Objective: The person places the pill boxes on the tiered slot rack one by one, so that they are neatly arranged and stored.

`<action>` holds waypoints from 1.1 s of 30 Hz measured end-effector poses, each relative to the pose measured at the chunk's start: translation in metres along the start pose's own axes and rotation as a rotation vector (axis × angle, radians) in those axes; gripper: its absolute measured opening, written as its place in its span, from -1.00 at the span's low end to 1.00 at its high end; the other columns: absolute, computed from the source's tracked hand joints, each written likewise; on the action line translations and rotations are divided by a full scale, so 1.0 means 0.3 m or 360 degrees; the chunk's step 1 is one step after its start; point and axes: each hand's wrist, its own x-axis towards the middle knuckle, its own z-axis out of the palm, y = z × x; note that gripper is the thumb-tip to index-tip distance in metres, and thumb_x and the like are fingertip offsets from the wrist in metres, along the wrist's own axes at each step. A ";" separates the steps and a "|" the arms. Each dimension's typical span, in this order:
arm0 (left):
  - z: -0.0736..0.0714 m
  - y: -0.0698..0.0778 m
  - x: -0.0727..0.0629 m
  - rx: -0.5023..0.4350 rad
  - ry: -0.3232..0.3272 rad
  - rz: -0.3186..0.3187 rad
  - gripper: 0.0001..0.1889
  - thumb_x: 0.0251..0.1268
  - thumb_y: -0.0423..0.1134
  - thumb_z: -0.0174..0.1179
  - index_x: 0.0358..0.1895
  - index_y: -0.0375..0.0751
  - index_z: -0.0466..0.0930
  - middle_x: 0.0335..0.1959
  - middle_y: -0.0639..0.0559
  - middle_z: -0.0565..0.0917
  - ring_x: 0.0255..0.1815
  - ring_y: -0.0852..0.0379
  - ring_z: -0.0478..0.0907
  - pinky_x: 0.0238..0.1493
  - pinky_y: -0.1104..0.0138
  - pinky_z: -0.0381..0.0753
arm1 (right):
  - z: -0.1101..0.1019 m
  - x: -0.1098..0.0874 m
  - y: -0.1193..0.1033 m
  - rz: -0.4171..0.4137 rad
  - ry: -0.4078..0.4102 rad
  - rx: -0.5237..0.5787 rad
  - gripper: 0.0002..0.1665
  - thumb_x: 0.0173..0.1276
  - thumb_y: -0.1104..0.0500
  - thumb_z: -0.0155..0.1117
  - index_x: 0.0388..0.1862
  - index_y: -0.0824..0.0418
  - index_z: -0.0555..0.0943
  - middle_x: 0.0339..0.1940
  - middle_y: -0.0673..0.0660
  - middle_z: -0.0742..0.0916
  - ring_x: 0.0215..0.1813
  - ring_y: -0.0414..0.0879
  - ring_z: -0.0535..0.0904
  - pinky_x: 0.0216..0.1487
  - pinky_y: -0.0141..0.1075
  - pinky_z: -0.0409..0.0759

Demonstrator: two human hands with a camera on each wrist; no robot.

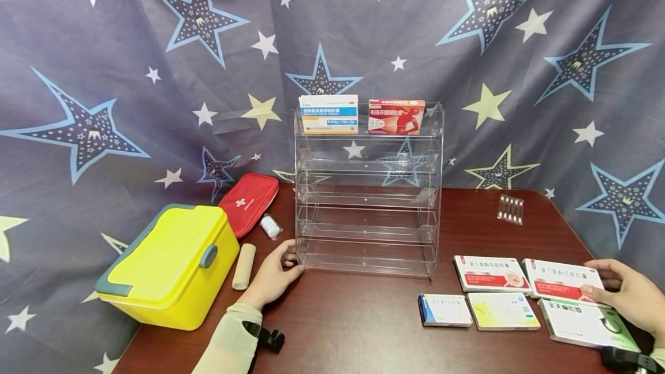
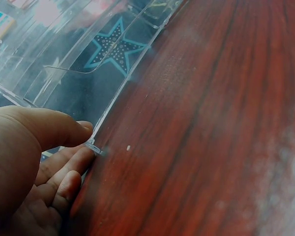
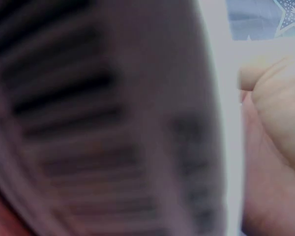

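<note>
My left hand (image 1: 274, 275) pinches the lower left corner of a clear acrylic tiered rack (image 1: 366, 265). In the left wrist view its thumb (image 2: 71, 130) lies on the rack's edge, with the other fingers beneath. On the right, my right hand (image 1: 635, 294) grips the right end of a white-and-red medicine box (image 1: 558, 277), thumb over its front. That box overlaps a white-and-green box (image 1: 584, 323) below it. The right wrist view is mostly filled by a blurred white box side with a barcode (image 3: 69, 93).
Top tier holds a blue-white box (image 1: 329, 115) and a red box (image 1: 396, 118). Beside the held box lie another white-and-red box (image 1: 490, 275), a yellow-white box (image 1: 503, 311) and a blue-white box (image 1: 447, 310). Left: yellow case (image 1: 176, 264), red pouch (image 1: 251, 204), bandage roll (image 1: 244, 267). Blister pack (image 1: 511, 210) behind.
</note>
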 end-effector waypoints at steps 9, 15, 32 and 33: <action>0.000 -0.004 0.001 -0.0016 -0.0005 -0.0015 -0.39 0.23 -0.45 0.47 0.35 -0.21 0.51 -0.03 -0.05 0.73 -0.02 0.08 0.66 0.06 0.23 0.63 | 0.002 -0.012 -0.019 -0.0122 0.0262 0.0151 -0.44 0.24 0.42 0.54 0.10 0.54 0.44 -0.34 0.00 0.74 -0.39 -0.52 0.47 -0.48 -0.50 0.49; 0.001 -0.009 0.004 -0.0027 -0.0011 -0.0020 -0.39 0.24 -0.44 0.47 0.36 -0.21 0.51 -0.02 -0.05 0.73 0.00 0.08 0.65 0.07 0.21 0.63 | 0.006 -0.011 -0.014 -0.0253 0.0410 0.0419 -0.70 0.27 0.58 0.38 -0.09 0.39 0.55 -0.37 -0.47 0.60 -0.39 -0.51 0.54 -0.45 -0.58 0.51; -0.004 -0.003 0.003 -0.0024 -0.0018 -0.0047 -0.39 0.25 -0.41 0.47 0.38 -0.17 0.51 0.01 -0.04 0.72 0.00 0.08 0.64 0.08 0.19 0.63 | -0.093 0.049 -0.267 -0.0580 0.0766 0.1646 -0.51 0.21 0.84 0.03 -0.10 0.45 0.67 -0.37 0.04 0.79 -0.44 -0.28 0.70 -0.44 -0.53 0.64; -0.004 -0.002 0.003 -0.0026 -0.0020 -0.0047 -0.38 0.25 -0.41 0.47 0.38 -0.17 0.51 0.01 -0.05 0.72 0.00 0.08 0.64 0.08 0.19 0.63 | -0.114 0.056 -0.315 -0.0609 0.0773 0.1661 -0.53 0.20 0.85 0.03 -0.11 0.49 0.65 -0.37 0.06 0.78 -0.44 -0.26 0.70 -0.44 -0.54 0.63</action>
